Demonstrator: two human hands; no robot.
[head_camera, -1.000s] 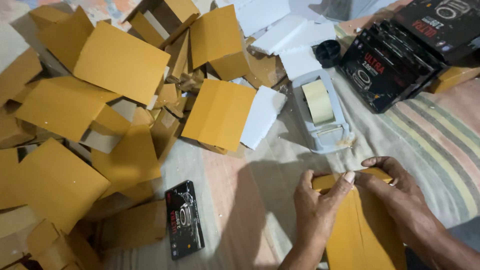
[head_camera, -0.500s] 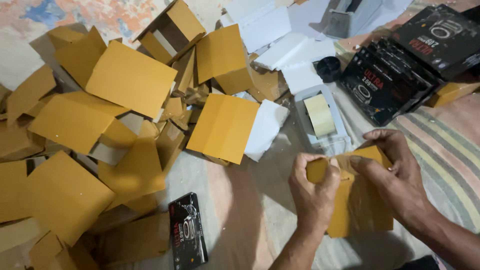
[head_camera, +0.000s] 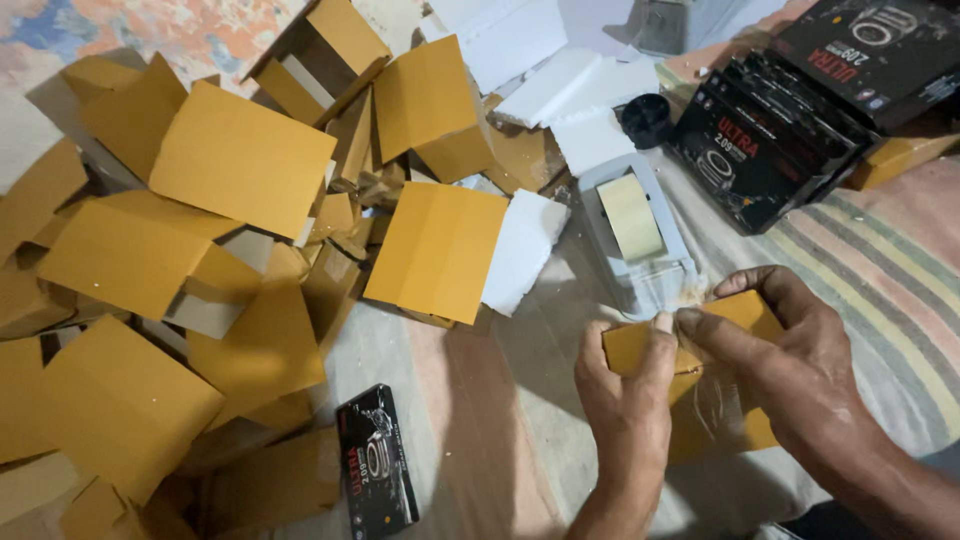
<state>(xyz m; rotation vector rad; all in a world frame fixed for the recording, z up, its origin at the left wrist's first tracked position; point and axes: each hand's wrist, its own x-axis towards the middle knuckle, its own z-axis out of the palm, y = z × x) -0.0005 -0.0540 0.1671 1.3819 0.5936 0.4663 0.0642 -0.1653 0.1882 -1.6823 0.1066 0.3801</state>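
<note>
Pinching a small yellow-brown carton (head_camera: 715, 330) between my left hand (head_camera: 625, 395) and right hand (head_camera: 790, 365), just below the tape dispenser (head_camera: 640, 240); light, thin card, easily dented, so I judge edges the safest grip.

The small box (head_camera: 690, 385) between the left hand (head_camera: 630, 400) and right hand (head_camera: 800, 370) is matt mustard cardboard, with a strip of clear glossy tape (head_camera: 712, 405) shining across its face. The tape dispenser (head_camera: 640, 250) just beyond is smooth grey plastic. The heap of boxes (head_camera: 240, 170) to the left is the same dull card — white foam-like slabs (head_camera: 520, 250) lie among it. Glossy black printed cartons (head_camera: 770, 150) sit far right on striped woven cloth (head_camera: 880, 290).
</note>
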